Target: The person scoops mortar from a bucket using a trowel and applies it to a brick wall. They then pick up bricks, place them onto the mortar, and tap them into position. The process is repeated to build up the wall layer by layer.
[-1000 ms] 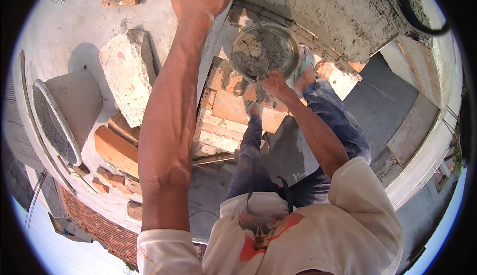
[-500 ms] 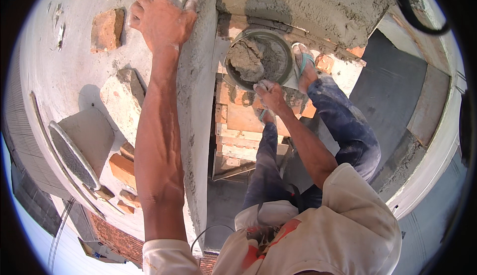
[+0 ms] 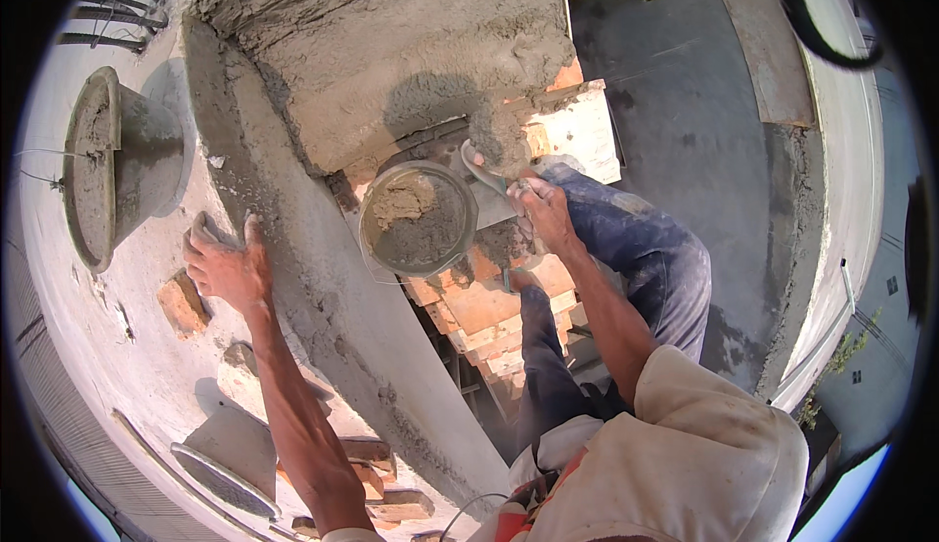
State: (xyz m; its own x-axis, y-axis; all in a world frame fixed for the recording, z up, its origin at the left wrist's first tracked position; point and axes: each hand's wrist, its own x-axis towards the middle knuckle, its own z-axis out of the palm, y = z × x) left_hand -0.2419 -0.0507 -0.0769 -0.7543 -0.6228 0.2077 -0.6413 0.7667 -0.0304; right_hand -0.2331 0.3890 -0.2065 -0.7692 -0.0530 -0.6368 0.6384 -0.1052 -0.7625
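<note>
At the far left of the frame a grey, mortar-caked bucket with a flared rim [image 3: 103,165] lies tipped on its side on the pale concrete slab [image 3: 68,346], well apart from your hands. Just right of it, in the left middle of the frame, your left hand [image 3: 223,266] lies spread and flat, fingers wide, pressed against the edge of the long grey plastered wall face [image 3: 333,297] that runs diagonally from upper left to lower centre; it holds nothing and only bears on the plaster. Below that hand a broken piece of red brick [image 3: 184,303] lies on the slab, and further down, toward the lower left, a flat grey pan [image 3: 220,478] and a few more loose red bricks [image 3: 377,483] lie beside your forearm. At the top centre a thick, rough mass of wet grey mortar [image 3: 411,63] covers the top of the wall. Under it, near the centre of the frame, a round metal pan half filled with grey mortar [image 3: 419,219] rests on the exposed red brick courses [image 3: 489,307]. Just to the right of the pan your right hand [image 3: 543,211] is closed around the handle of a steel trowel [image 3: 481,168], whose blade points up and left, just beside the pan's rim and touching the mortar above. At the lower right are your blue trousers and pale shirt.
</note>
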